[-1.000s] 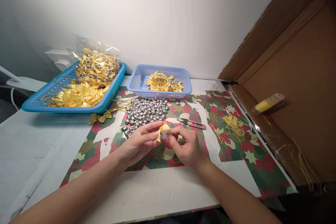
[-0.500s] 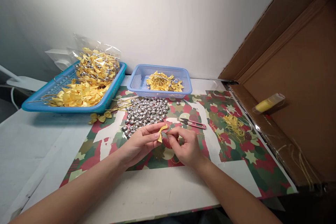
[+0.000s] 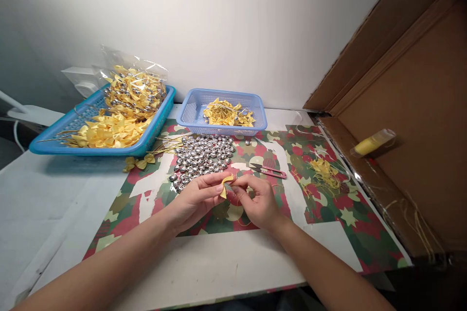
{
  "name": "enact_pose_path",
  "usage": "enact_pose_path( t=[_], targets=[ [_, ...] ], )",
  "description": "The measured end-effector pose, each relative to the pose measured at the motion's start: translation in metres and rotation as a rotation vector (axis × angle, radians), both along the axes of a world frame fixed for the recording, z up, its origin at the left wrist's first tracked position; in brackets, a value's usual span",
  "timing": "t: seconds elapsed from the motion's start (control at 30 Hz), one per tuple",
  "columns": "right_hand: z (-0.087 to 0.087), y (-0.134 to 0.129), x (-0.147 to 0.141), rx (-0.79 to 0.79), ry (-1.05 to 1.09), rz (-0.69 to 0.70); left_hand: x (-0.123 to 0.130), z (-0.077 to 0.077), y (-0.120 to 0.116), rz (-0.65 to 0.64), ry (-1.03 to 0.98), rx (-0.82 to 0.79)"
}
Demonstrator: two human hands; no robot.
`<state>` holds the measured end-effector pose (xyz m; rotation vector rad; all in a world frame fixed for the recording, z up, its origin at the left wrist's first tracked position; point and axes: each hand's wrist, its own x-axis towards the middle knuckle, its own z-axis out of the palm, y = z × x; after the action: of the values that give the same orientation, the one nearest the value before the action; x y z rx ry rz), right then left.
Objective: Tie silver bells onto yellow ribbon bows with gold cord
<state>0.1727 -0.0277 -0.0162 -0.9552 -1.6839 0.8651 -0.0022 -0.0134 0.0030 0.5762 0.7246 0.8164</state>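
Note:
A small yellow ribbon bow point(image 3: 226, 186) is pinched between the thumb and fingers of my left hand point(image 3: 200, 197). My right hand point(image 3: 257, 199) is closed right beside it, thumb and forefinger pressed together at the bow's right side. What those fingertips grip is too small to make out. Just beyond my left hand lies a heap of shiny silver bells point(image 3: 204, 155). Thread snips with pink handles point(image 3: 272, 172) rest on the patterned sheet point(image 3: 233, 221) beyond my right hand.
A teal basket point(image 3: 47, 146) at the left holds yellow bows and a clear bag point(image 3: 136, 87) of bows with silver pieces. Behind the bells stands a blue basket point(image 3: 222, 130) with more bows. Yellow thread scraps point(image 3: 326, 177) and a yellow tube point(image 3: 374, 144) are at the right, near cardboard point(image 3: 408, 82).
My right fingers have moved slightly closer to the bow, which has turned a little in my left hand. Everything else stays in place.

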Motion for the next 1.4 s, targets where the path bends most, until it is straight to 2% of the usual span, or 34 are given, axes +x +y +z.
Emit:
enact_pose_path(
  t=[0.27,0.53,0.67,0.8,1.03,1.27,1.4],
  targets=[
    [-0.007,0.002,-0.002,-0.077,0.069,-0.001,0.001,-0.002,-0.004,0.068,0.080,0.027],
    [-0.009,0.005,-0.004,-0.127,0.126,0.004,0.002,-0.011,-0.006,0.138,0.238,0.167],
    [-0.005,0.005,-0.005,-0.170,0.052,-0.007,0.001,-0.013,-0.005,0.164,0.291,0.278],
    [-0.003,0.006,-0.006,-0.044,-0.109,-0.014,0.004,-0.009,-0.006,0.198,0.328,0.346],
    [-0.010,0.008,-0.006,0.025,-0.208,-0.038,0.007,-0.004,-0.007,0.163,0.407,0.291],
    [-0.012,0.008,-0.005,-0.014,-0.288,-0.088,0.005,-0.011,-0.006,0.105,0.451,0.259],
    [-0.013,0.009,-0.006,-0.022,-0.316,-0.086,0.005,-0.009,-0.006,0.093,0.463,0.263]
  ],
)
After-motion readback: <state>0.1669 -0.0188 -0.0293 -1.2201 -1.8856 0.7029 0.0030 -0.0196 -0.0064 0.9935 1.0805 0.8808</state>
